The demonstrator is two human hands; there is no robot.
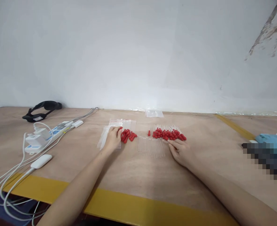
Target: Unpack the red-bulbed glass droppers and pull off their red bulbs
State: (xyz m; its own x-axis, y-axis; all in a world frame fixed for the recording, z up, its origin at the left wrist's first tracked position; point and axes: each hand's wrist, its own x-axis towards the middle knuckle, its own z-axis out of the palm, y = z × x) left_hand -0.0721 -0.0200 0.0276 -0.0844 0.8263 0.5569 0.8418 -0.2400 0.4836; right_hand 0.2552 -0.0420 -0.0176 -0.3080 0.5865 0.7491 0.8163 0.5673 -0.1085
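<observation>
My left hand (113, 138) is over clear plastic zip bags (103, 137), its fingers closed together with a red rubber bulb (120, 128) at the tips. Just right of it lies a small pile of red rubber dropper bulbs (125, 135). My right hand (181, 152) rests low on the table, its fingers stretched out and the thumb apart. Its fingertips are at the right end of a row of thin clear tubes (150, 146). Behind that hand lies a larger heap of red bulbs (168, 134), with more clear tubes (173, 128) behind them.
On the left are a white power strip (56, 133) with plugs and cables, a white oval device (41, 161) and a black head strap (42, 110). A small plastic bag (154, 114) lies by the wall. A light blue item (271, 142) is at the right. Yellow tape (119, 201) lines the front edge.
</observation>
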